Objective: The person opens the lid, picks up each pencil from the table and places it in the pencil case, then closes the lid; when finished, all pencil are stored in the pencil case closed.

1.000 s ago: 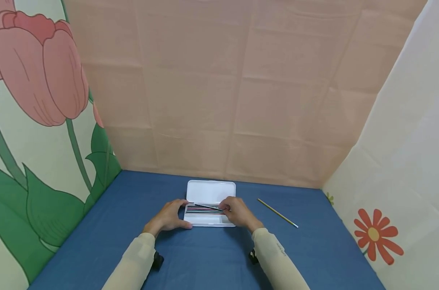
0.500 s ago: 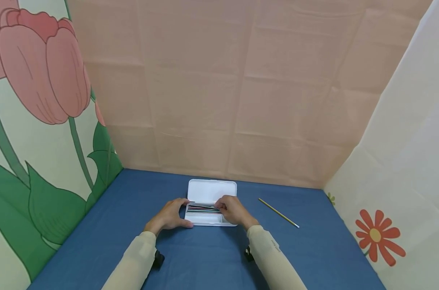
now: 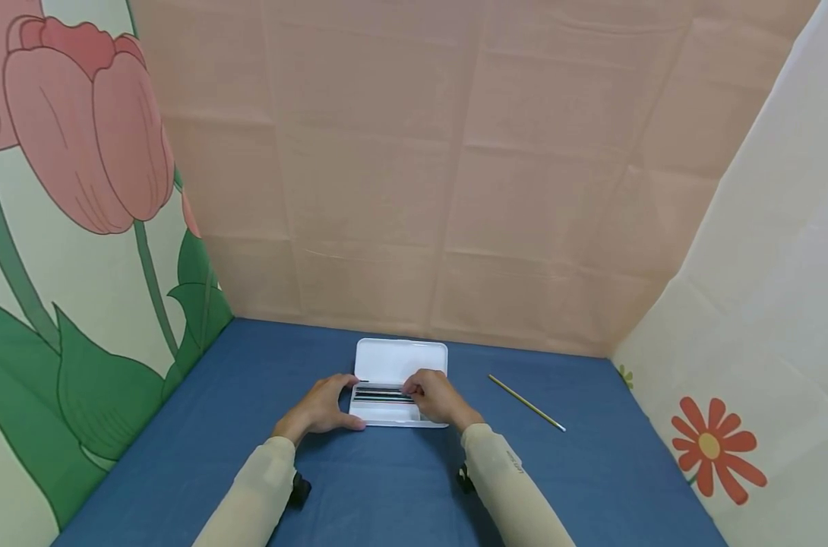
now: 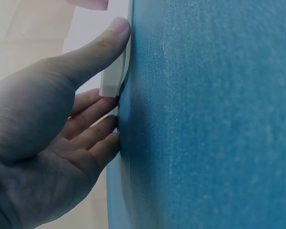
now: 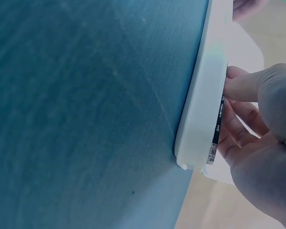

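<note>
A white pencil case [image 3: 385, 413] lies on the blue cloth with its lid [image 3: 400, 359] swung back. Several dark pencils [image 3: 373, 398] lie lengthwise inside it. My left hand [image 3: 323, 407] holds the case's left end, thumb at the front edge and fingers toward the back. In the left wrist view, that thumb presses the case's wall. Over the right part of the case, my right hand [image 3: 434, 395] pinches a black pencil [image 5: 218, 126]. The pencil's ferrule end shows along the rim in the right wrist view; the fingers hide much of the rest.
A yellow pencil [image 3: 526, 403] with a white end lies slantwise on the blue cloth [image 3: 387, 486], right of the case. Behind the table hangs a beige cloth [image 3: 421, 175]. Flower-printed sheets stand at the left [image 3: 106, 304] and right [image 3: 728, 334].
My right hand has shifted left with the black pencil, which went from slanting above the others to lying nearly level along them. My left hand keeps its hold on the case.
</note>
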The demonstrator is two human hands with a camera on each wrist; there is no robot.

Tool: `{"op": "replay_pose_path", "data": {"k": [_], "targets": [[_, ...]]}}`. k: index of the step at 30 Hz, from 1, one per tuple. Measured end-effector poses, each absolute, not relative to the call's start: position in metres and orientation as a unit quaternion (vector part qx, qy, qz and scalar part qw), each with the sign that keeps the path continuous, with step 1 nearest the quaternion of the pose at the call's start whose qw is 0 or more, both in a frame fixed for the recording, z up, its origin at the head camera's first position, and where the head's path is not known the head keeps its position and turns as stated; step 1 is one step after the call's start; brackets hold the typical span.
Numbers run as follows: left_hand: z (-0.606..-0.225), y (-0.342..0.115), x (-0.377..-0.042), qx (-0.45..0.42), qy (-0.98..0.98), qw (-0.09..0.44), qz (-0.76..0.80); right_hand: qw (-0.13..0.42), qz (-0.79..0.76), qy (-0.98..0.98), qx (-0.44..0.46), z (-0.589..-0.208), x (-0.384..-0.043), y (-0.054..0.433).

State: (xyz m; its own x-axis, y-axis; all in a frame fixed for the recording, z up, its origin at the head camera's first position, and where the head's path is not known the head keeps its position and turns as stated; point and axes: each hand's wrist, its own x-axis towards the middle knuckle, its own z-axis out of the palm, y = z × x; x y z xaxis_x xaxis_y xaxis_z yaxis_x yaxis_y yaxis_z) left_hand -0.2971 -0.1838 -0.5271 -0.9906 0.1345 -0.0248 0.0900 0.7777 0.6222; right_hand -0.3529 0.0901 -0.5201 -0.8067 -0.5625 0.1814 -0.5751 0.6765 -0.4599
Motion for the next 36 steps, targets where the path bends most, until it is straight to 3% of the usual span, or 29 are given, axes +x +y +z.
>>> {"op": "replay_pose_path", "data": {"k": [36], "targets": [[-0.527,-0.182,-0.297,0.065,0.942,0.033,0.327,-0.003,0.296,-0.904,0.308,-0.519,-0.35,0.101]]}}
